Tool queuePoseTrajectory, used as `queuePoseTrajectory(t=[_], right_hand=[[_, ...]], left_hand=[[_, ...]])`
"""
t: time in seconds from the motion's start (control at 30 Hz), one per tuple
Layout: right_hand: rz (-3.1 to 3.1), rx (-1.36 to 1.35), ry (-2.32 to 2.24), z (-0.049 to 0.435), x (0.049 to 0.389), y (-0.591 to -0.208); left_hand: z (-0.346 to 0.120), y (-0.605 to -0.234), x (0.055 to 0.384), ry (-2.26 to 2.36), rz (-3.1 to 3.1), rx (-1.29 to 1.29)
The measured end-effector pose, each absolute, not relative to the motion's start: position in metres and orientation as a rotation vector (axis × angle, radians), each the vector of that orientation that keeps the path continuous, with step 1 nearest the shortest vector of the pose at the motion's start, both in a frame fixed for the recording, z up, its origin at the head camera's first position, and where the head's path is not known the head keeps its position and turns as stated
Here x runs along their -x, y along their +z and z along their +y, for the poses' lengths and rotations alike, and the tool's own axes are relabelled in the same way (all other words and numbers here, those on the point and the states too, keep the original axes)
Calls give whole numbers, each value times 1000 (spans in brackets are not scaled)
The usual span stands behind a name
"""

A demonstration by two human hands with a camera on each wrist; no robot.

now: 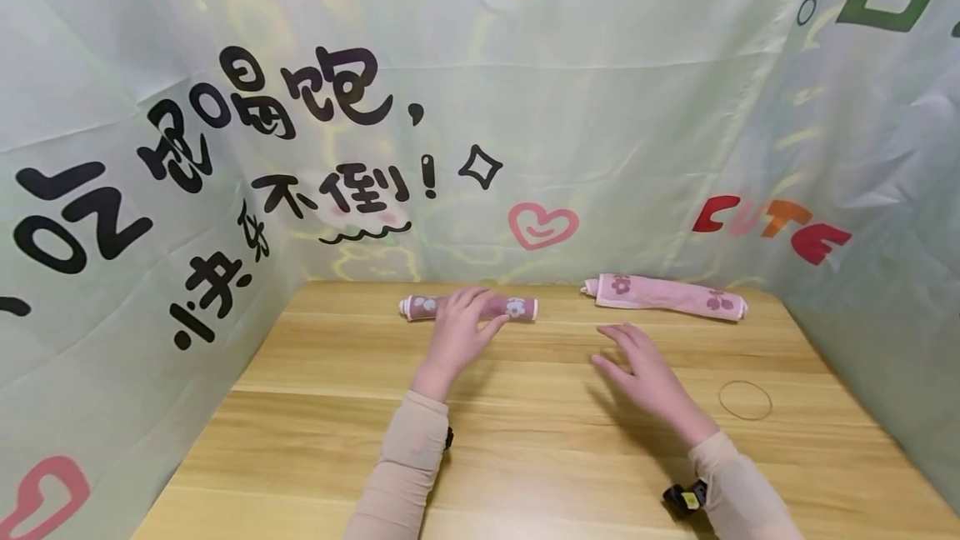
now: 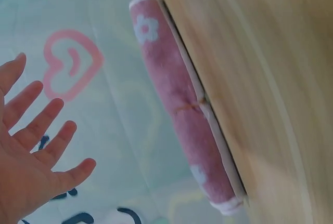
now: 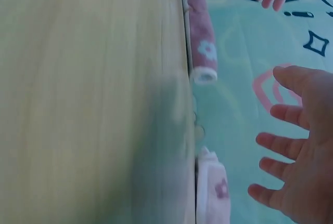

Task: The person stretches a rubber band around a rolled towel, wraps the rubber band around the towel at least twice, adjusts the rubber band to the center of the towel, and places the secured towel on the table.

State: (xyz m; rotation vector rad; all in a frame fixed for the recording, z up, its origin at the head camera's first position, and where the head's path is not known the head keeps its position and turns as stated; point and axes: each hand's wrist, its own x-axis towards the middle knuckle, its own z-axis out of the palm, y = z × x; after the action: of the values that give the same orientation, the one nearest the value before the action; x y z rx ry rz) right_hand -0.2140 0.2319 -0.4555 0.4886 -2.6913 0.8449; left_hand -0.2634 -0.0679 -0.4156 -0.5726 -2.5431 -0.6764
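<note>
My left hand (image 1: 459, 332) is held with fingers spread, overlapping a rolled dark pink towel (image 1: 520, 308) in the head view. The left wrist view has a gap between those fingers and the towel (image 2: 171, 83). A thin brownish band crosses the roll's middle, and pale blue flowers mark its surface. Over the table's middle right hovers my right hand (image 1: 643, 369), its fingers extended and holding nothing. Beyond it lies a second rolled towel (image 1: 667, 297), light pink with darker flowers, near the back edge.
A loose rubber band (image 1: 745, 400) lies on the wooden table (image 1: 525, 457), to the right of my right hand. Printed cloth (image 1: 630, 148) hangs as a wall behind the table and along both sides.
</note>
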Motion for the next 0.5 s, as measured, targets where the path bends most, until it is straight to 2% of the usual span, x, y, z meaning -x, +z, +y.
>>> queuePoseTrajectory(t=[0.5], right_hand=[[-2618,-442,892,299,201,-438]], left_hand=[[-32,-422,250,-557,-2522,779]])
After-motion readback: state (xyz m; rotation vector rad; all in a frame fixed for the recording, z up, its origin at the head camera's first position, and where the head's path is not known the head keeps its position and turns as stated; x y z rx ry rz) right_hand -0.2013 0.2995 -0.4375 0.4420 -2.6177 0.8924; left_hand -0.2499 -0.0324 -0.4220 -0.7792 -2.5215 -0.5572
